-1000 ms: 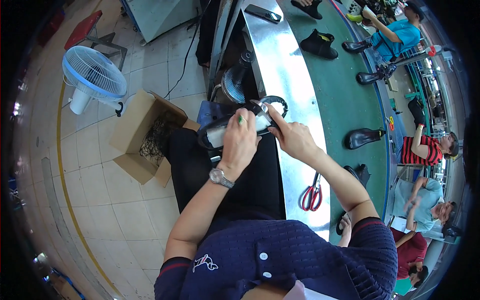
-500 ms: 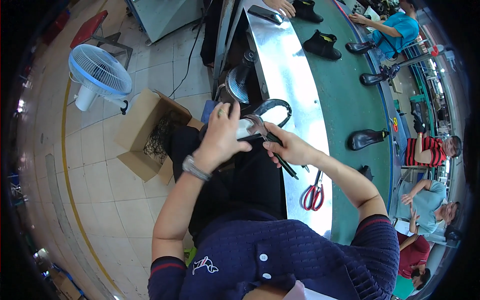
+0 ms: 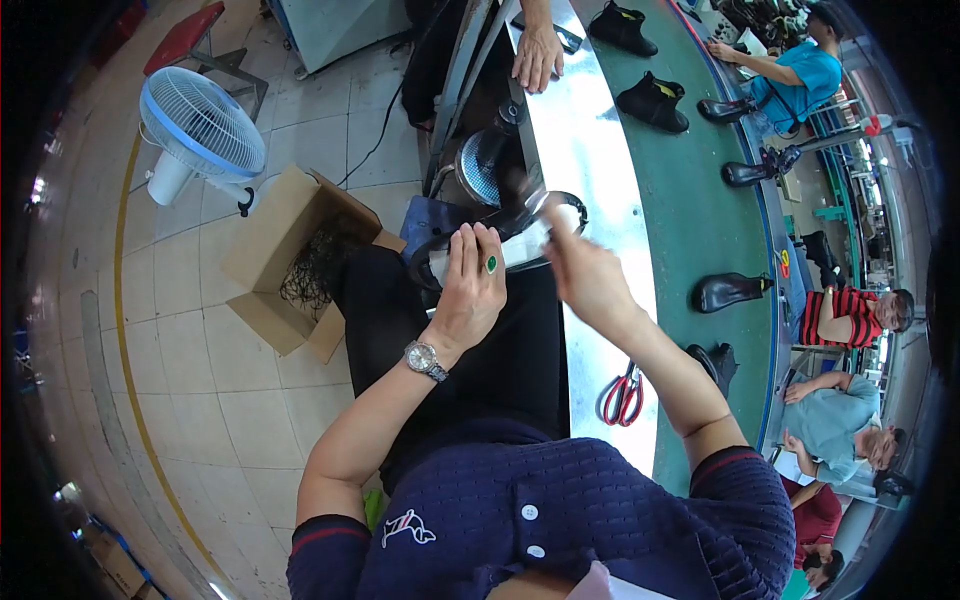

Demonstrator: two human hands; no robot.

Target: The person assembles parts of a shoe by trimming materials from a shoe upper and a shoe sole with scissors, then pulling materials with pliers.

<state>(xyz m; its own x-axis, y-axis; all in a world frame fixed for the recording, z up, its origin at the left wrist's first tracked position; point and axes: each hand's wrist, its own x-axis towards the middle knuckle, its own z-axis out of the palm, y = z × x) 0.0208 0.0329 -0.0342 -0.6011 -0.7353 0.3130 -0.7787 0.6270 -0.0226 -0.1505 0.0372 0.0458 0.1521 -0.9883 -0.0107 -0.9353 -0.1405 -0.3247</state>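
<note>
A black shoe (image 3: 425,262) lies bottom up across my lap and the bench edge, its underside white (image 3: 525,246) within a dark curved rim. My left hand (image 3: 470,295) presses its fingers together over the shoe's near-left end and grips it. My right hand (image 3: 590,280), smeared by motion, is closed around pincers (image 3: 532,203) with a shiny metal head above the shoe. The pincers' handles are mostly hidden. Red-handled scissors (image 3: 622,400) lie on the metal bench beside my right forearm.
The metal bench (image 3: 600,170) runs beside a green belt (image 3: 690,220) carrying several black boots (image 3: 655,102). A co-worker's hand (image 3: 539,58) rests at the bench's far end. At left stand a cardboard box (image 3: 262,245) with black tangled strands and a fan (image 3: 203,120).
My left hand has come down onto the shoe. My right hand has swung the pincers up, their head now above the shoe. The co-worker's hand has moved nearer along the bench.
</note>
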